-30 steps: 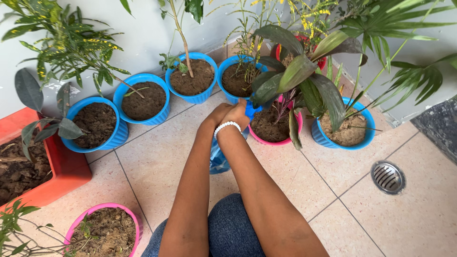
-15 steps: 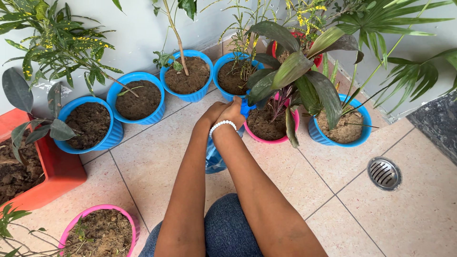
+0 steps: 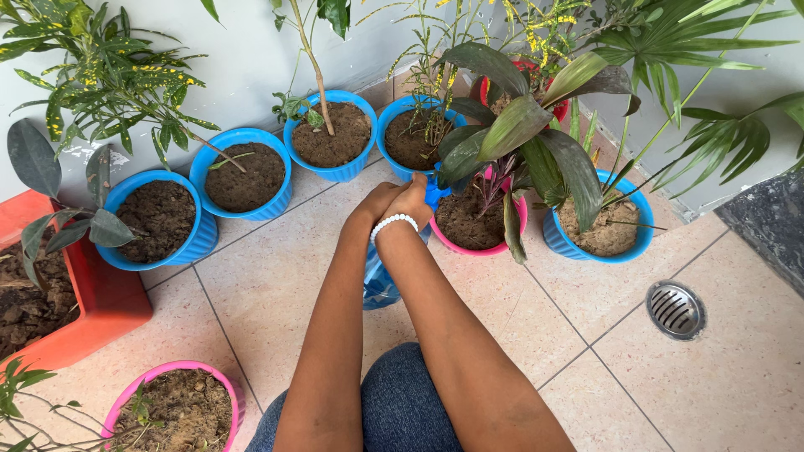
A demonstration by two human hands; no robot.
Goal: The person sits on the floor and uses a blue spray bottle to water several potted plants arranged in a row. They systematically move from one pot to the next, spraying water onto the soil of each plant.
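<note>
Gripping a blue bottle (image 3: 381, 280), both hands met at its top, over the tiled floor (image 3: 720, 393) in the middle of the scene. Its lower part showed below the wrists, between the forearms. The right hand (image 3: 412, 201), with a white bead bracelet (image 3: 392, 223), was closed around the blue cap (image 3: 434, 194); the left hand (image 3: 375, 201) pressed against it, fingers curled, seemingly on the bottle's neck. Just right of the cap stood a pink pot (image 3: 477, 222) with broad leaves. Blue pots (image 3: 159, 222) lined the far wall, and a drain (image 3: 675, 310) lay right.
</note>
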